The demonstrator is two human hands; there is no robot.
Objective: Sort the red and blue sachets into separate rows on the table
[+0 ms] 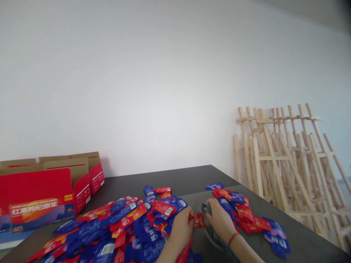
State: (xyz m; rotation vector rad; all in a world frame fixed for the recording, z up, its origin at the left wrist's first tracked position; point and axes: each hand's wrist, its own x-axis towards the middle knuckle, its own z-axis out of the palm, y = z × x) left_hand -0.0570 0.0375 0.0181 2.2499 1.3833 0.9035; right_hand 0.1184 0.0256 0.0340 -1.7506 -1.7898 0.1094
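Note:
A big heap of red and blue sachets (128, 223) covers the dark table (178, 179), with a smaller pile (246, 215) to the right. My left hand (181, 228) rests on the heap's right edge, fingers curled. My right hand (219, 221), a red band on its wrist, lies palm down between the piles over a grey cloth-like thing (208, 230). A small red sachet (199, 221) is pinched between the fingertips of both hands.
Open red cardboard boxes (41, 193) with printed fronts stand at the table's far left. Several folded wooden easels (287, 168) lean against the white wall to the right, beyond the table's edge.

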